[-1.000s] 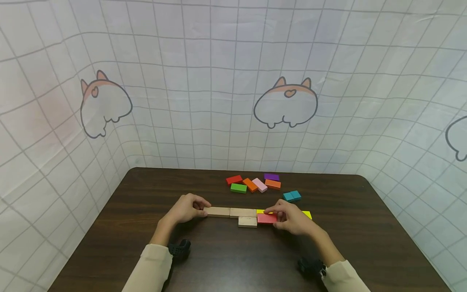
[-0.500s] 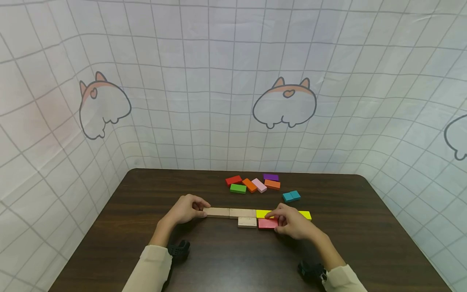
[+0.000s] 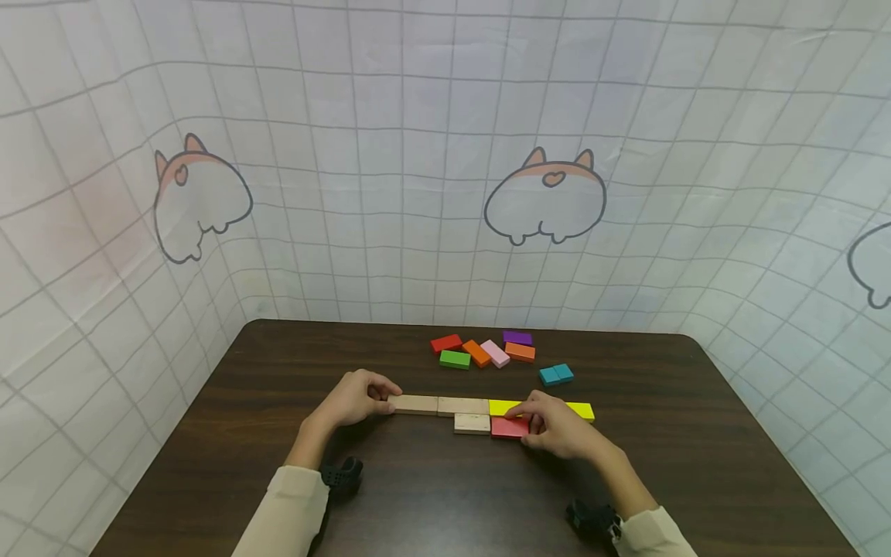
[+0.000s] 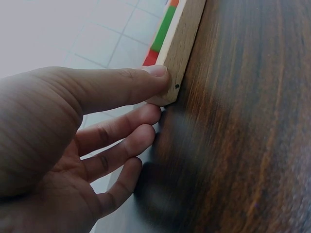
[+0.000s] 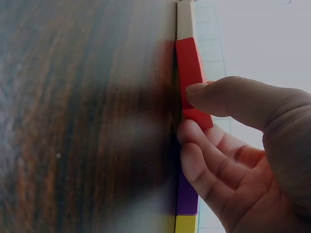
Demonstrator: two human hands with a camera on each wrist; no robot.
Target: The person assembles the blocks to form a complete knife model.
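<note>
In the head view, my left hand (image 3: 355, 398) pinches the left end of a long plain wooden block (image 3: 414, 404). The thumb lies along its near side in the left wrist view. A second wooden block (image 3: 462, 406) and a yellow block (image 3: 503, 407) continue that row rightward. My right hand (image 3: 560, 424) holds a red block (image 3: 510, 427) by its right end, thumb in front, just before the yellow one. Left of the red block lies a short wooden block (image 3: 472, 424). The red block looks slightly tilted in the right wrist view; whether it touches the table, I cannot tell.
Another yellow block (image 3: 582, 411) shows right of my right hand; the right wrist view adds a purple block (image 5: 187, 194) in the row. Farther back lie two teal blocks (image 3: 556, 374), a green block (image 3: 455, 360), a pink block (image 3: 495, 353) and several others on the dark table (image 3: 445, 495).
The right hand has brought the red block down and toward me from in front of the yellow block, then slightly left toward the short wooden block. My left hand stays in place.
</note>
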